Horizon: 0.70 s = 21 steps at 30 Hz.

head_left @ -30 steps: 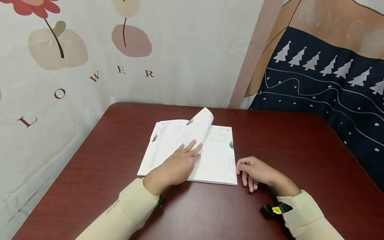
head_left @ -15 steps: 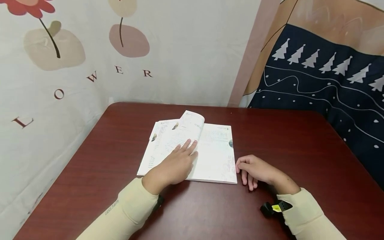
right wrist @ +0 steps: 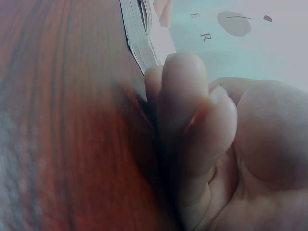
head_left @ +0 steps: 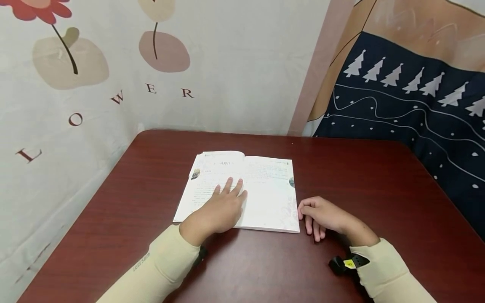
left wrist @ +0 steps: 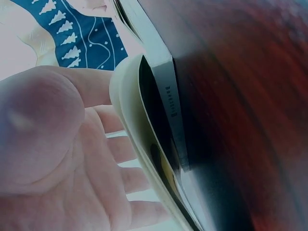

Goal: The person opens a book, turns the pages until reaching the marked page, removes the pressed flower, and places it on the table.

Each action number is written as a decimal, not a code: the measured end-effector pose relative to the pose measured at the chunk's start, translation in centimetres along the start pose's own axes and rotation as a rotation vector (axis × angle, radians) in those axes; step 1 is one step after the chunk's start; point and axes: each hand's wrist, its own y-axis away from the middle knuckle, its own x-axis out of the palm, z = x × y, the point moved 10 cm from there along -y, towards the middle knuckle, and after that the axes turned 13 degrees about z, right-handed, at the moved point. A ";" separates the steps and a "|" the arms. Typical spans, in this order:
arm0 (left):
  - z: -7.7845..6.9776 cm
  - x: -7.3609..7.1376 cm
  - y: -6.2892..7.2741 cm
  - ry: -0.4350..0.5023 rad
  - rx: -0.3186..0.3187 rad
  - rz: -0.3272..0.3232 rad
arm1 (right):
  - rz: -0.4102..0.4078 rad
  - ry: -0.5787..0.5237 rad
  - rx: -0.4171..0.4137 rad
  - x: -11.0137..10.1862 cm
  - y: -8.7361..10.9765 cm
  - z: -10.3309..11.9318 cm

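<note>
An open book (head_left: 269, 202) lies on the table, with printed text on both pages and a small round picture near each outer edge. My left hand (head_left: 221, 208) rests on its left page near the spine, fingers spread and fairly straight. In the left wrist view, the left hand's fingers (left wrist: 132, 178) reach over the curved page edges, with the book's thick lower edge (left wrist: 166, 91) beside them. My right hand (head_left: 322, 216) lies on the table just right of the book, loosely curled and holding nothing. The right wrist view shows its relaxed fingers (right wrist: 185, 86) close to the book's page edges (right wrist: 139, 38).
The dark red wooden table (head_left: 257, 269) extends around the book. Behind it hangs a pale cloth (head_left: 242, 84) with flowers and letters, and a navy panel (head_left: 401, 109) with white trees stands at the right. A black wrist device (head_left: 337, 265) sits under the right sleeve.
The raised, curling page has swung left and now lies flat under my left hand, showing a new heading. My left hand has shifted slightly left. My right hand has stayed in place.
</note>
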 end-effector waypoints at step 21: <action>-0.6 0.5 0.1 0.087 0.056 0.065 | 0.006 0.004 -0.009 0.1 0.0 0.4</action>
